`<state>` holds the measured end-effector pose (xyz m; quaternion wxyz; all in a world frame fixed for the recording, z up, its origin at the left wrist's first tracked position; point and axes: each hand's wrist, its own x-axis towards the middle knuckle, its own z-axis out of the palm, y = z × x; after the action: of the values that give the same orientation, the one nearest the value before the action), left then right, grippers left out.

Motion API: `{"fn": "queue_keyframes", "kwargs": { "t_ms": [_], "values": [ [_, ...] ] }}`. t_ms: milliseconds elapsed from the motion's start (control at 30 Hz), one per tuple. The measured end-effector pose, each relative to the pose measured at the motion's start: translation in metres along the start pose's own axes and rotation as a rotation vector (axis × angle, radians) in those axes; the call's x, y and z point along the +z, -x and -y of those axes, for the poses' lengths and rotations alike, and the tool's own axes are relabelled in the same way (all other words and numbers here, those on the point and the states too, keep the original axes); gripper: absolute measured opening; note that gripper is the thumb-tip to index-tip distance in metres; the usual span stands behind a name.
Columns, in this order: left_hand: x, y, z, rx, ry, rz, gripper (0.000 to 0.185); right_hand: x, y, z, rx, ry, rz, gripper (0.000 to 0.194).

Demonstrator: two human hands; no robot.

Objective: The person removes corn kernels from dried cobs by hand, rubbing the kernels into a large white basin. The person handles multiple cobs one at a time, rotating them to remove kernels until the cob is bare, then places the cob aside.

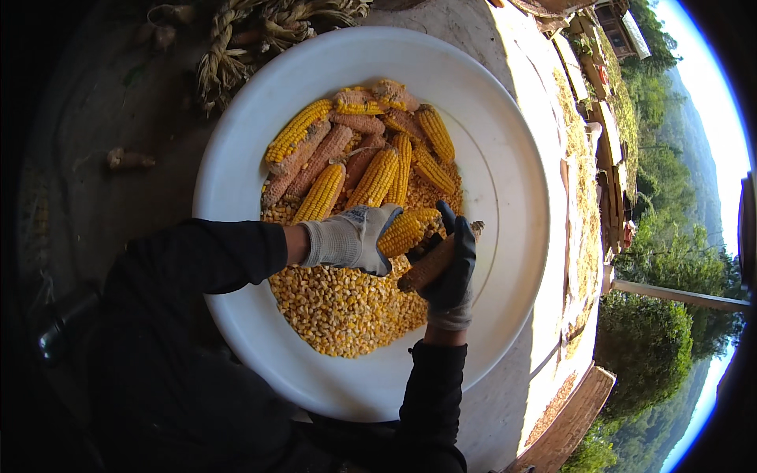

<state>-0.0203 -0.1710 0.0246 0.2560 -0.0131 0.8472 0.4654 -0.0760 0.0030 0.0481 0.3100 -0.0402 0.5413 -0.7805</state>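
Observation:
My left hand [355, 237], in a pale knit glove, grips a yellow corn ear [403, 234] with part of its kernels gone. My right hand [454, 273], in a glove with a dark coating, is wrapped around a brownish-pink corncob [433, 265]. The ear and cob are close together; whether they touch cannot be told. Both hands are above a wide white plastic basin [508, 195]. Loose corn kernels [349, 307] are heaped in its near part. Several partly shelled ears [375, 177] and stripped cobs [322, 155] lie beyond my left hand.
Braided dry corn husks [227, 56] lie beside the basin on the dark floor. A lone cob [130, 159] rests there too. Past the basin, sunlit concrete leads to spread-out crop material [582, 236], a wooden beam [571, 420] and a post [680, 295].

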Motion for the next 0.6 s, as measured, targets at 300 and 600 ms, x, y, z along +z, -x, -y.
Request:
{"fn": "queue_keyframes", "kwargs": {
  "t_ms": [300, 600],
  "values": [
    [0.008, 0.011, -0.003, 0.03, 0.57, 0.073, 0.094, -0.039, -0.019, -0.045, -0.407, 0.67, -0.375, 0.045],
    [0.037, -0.003, 0.011, 0.462, 0.267, -0.36, 0.086, 0.026, -0.005, -0.011, -0.355, 0.571, -0.113, 0.038]
  ]
}}
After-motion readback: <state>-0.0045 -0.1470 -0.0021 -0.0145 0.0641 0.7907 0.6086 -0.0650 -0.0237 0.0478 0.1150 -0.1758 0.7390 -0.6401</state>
